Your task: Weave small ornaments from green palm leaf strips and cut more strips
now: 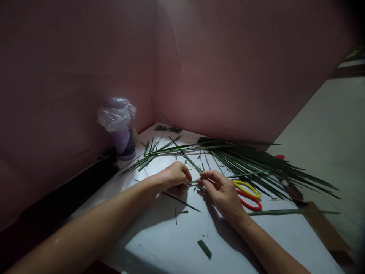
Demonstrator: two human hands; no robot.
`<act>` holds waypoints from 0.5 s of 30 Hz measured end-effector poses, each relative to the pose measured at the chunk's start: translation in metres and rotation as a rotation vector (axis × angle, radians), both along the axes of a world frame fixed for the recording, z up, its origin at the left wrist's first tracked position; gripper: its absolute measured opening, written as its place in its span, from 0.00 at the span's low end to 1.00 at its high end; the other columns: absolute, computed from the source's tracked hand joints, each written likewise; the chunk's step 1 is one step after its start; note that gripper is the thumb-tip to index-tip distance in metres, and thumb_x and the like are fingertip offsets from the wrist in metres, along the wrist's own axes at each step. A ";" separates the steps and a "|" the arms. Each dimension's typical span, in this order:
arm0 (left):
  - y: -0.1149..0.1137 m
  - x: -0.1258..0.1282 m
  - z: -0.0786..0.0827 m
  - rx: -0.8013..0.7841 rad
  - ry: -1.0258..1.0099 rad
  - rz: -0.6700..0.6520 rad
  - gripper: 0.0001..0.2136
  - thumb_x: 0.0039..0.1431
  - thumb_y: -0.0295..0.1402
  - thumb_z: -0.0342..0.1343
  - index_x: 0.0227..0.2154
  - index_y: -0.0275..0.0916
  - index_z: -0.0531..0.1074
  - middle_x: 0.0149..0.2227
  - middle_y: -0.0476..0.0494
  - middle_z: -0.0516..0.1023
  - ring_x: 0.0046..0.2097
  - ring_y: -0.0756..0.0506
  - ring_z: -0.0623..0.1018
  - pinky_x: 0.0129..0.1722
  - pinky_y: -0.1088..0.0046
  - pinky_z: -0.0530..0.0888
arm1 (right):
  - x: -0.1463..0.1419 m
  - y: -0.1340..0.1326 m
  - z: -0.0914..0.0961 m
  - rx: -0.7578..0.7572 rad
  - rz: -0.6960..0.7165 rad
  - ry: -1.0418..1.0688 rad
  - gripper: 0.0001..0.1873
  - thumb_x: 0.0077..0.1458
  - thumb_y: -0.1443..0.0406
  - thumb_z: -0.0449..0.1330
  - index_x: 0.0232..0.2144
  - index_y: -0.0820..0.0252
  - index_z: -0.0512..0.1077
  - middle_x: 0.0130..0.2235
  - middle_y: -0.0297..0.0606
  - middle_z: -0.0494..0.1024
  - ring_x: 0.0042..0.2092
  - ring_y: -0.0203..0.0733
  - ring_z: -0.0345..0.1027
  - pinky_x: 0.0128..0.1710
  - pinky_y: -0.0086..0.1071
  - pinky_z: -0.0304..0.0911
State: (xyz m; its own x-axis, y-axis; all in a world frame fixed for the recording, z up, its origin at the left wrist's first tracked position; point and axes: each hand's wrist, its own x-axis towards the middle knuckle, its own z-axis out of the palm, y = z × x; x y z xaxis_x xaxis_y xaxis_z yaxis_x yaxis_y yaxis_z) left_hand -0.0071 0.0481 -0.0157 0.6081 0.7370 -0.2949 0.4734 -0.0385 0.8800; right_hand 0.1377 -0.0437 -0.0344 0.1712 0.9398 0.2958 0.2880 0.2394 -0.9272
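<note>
Over the middle of the white tabletop [159,232], my left hand [176,177] is closed in a pinch at one end of a short green leaf strip [193,182]. My right hand [219,190] pinches the strip's other end with thumb and fingers. The stretch between the two hands is narrow, and its ends are hidden by fingertips. Just right of my right hand lie scissors with a yellow handle loop [248,185] and a red one [252,207]; their blades are hidden. A cut leaf piece [204,249] lies nearer me, among smaller scraps.
A large bundle of long green leaves [245,160] spreads across the back right, overhanging the table. Thinner strips [154,154] lie back left. A purple container [121,142] topped with clear plastic stands by the pink walls [216,83]. Beside it is a long black object [74,182].
</note>
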 end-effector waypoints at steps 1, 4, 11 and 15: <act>0.000 0.000 0.000 -0.018 -0.012 0.001 0.11 0.41 0.22 0.51 0.30 0.35 0.71 0.13 0.52 0.68 0.13 0.52 0.66 0.13 0.81 0.59 | 0.000 0.000 0.000 0.007 0.017 0.035 0.10 0.50 0.63 0.56 0.36 0.61 0.69 0.33 0.40 0.76 0.36 0.43 0.72 0.31 0.31 0.69; 0.000 0.000 -0.001 -0.074 -0.031 0.002 0.10 0.41 0.21 0.50 0.29 0.34 0.69 0.15 0.51 0.70 0.14 0.50 0.69 0.14 0.78 0.63 | 0.000 0.001 0.002 0.040 0.025 0.057 0.10 0.51 0.63 0.57 0.36 0.61 0.71 0.31 0.40 0.76 0.35 0.42 0.71 0.30 0.32 0.68; -0.001 0.002 -0.006 0.036 0.050 -0.010 0.06 0.40 0.25 0.53 0.25 0.35 0.71 0.13 0.52 0.66 0.14 0.51 0.68 0.14 0.79 0.63 | 0.003 0.010 -0.003 0.005 -0.029 0.023 0.09 0.49 0.61 0.58 0.30 0.61 0.74 0.23 0.32 0.70 0.24 0.34 0.63 0.23 0.28 0.61; -0.002 0.003 -0.004 0.090 0.088 -0.001 0.05 0.40 0.26 0.52 0.24 0.35 0.70 0.12 0.52 0.66 0.14 0.51 0.67 0.12 0.79 0.63 | -0.001 0.013 -0.010 -0.021 -0.033 -0.102 0.06 0.51 0.63 0.56 0.28 0.60 0.70 0.21 0.31 0.70 0.24 0.35 0.64 0.25 0.29 0.61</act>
State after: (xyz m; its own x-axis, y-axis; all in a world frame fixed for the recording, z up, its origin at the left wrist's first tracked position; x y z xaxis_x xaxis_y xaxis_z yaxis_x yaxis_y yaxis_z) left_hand -0.0043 0.0461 -0.0202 0.5834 0.7625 -0.2798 0.5484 -0.1157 0.8281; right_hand 0.1368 -0.0303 -0.0441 0.1720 0.9404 0.2933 0.3887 0.2088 -0.8974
